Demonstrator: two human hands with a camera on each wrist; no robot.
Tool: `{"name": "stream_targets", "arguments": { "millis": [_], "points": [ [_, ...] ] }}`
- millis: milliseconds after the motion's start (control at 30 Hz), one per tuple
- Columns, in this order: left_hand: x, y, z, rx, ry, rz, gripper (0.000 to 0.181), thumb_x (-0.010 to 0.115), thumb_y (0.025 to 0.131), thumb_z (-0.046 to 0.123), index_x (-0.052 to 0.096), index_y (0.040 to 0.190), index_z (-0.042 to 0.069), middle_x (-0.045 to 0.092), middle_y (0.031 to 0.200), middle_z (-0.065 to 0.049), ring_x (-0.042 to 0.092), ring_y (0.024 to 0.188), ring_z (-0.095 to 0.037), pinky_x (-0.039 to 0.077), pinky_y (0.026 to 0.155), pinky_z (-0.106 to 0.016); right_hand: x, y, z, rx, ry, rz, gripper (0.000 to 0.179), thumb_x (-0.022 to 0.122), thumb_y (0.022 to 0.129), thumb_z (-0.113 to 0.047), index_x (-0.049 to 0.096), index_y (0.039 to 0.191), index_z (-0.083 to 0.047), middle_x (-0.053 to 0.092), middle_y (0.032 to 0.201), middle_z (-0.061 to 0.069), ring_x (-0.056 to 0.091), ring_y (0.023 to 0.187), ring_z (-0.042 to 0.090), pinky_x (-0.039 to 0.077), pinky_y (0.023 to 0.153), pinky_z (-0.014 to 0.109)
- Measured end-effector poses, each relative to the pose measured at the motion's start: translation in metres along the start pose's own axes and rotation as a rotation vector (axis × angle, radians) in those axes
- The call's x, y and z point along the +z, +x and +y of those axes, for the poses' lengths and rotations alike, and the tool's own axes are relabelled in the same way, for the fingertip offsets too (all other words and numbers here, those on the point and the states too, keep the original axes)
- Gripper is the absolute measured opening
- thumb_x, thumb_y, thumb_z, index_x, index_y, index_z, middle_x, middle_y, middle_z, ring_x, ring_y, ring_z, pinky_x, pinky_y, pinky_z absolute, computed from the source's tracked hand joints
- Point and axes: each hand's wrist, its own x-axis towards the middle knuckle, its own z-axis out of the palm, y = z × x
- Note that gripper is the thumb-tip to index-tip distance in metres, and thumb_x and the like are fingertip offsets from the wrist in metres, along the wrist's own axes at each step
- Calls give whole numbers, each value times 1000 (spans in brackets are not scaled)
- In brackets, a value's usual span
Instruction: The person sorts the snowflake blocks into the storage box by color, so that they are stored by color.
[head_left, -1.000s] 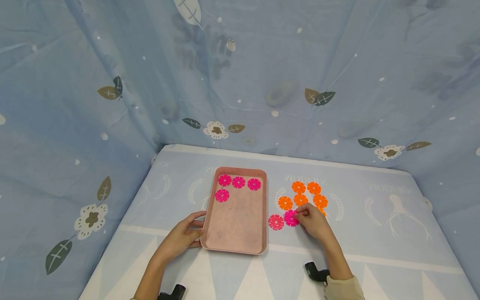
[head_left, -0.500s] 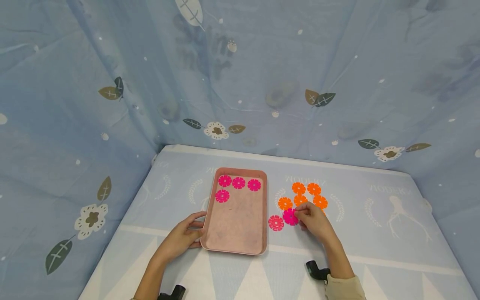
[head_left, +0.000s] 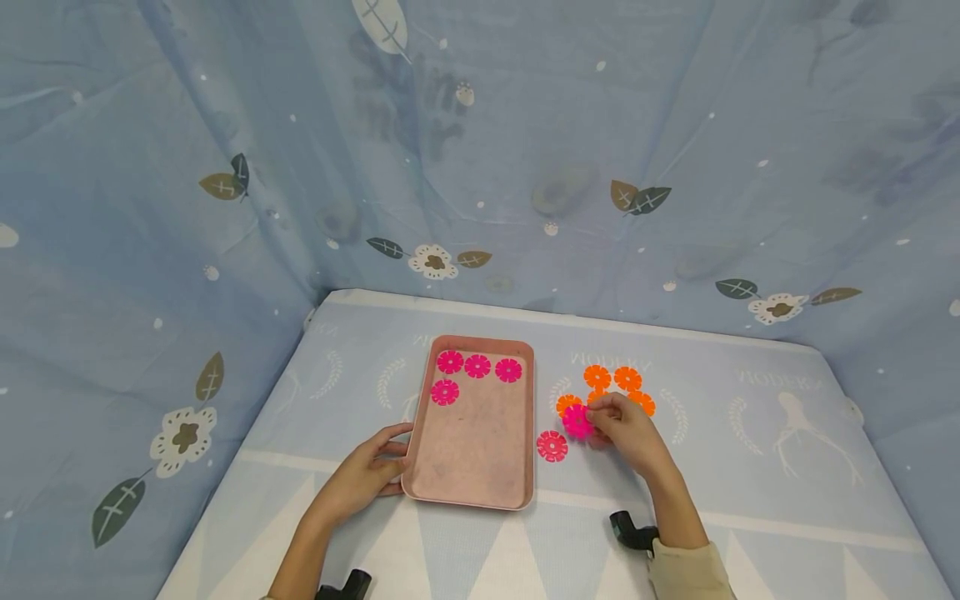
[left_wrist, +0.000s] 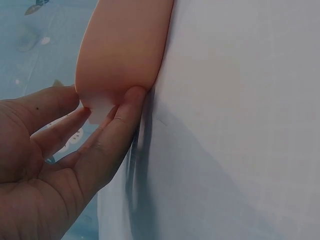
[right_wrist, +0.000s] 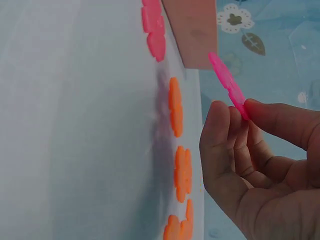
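Observation:
My right hand [head_left: 626, 429] pinches a magenta plastic snowflake disc [head_left: 577, 422] between thumb and fingertips. In the right wrist view this disc [right_wrist: 227, 85] is raised off the table and tilted, seen nearly edge-on. My left hand [head_left: 367, 469] holds the left side of a pink rectangular tray [head_left: 528, 467], its thumb and fingertips at the rim. The left wrist view shows those fingers on the tray's outer wall [left_wrist: 122, 55]. Four-sided and shallow, the tray carries several magenta discs [head_left: 477, 367] near its far end. A coral-red disc [head_left: 552, 446] lies just right of the tray.
Several orange discs [head_left: 627, 378] lie on the table beyond my right hand, some partly hidden by it. A light patterned cloth [head_left: 750, 467] covers the table. Blue printed fabric [head_left: 525, 167] hangs behind and at both sides. Black wrist devices [head_left: 633, 532] sit on both forearms.
My right hand has lifted the magenta disc from beside the coral-red one and shifted it slightly up and left, over the orange discs in the head view. The left hand and tray stay put.

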Motion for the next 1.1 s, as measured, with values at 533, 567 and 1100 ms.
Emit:
{"name": "stream_targets", "arguments": {
  "millis": [533,567,1100],
  "points": [
    [0,0,1,-7,6,9,51,58,99,3,46,148,11,53,129,-25,66,106,-32,61,77,-39,14,15,-39,-48,56,-3,28,66,98,-15,59,115,6,61,101,17,65,84,28,60,79,37],
    [1,0,1,-7,3,8,51,58,99,3,46,149,11,53,129,-25,66,106,-32,61,77,-39,16,16,-43,-52,50,0,27,66,98,-16,60,115,5,61,100,17,65,83,29,60,79,37],
    [0,0,0,-1,-13,6,53,58,100,4,43,150,7,53,130,-25,65,107,-35,61,77,-42,63,39,-84,-156,148,-64,23,63,98,-10,62,116,5,62,99,18,66,81,28,61,75,37]
  ]
}}
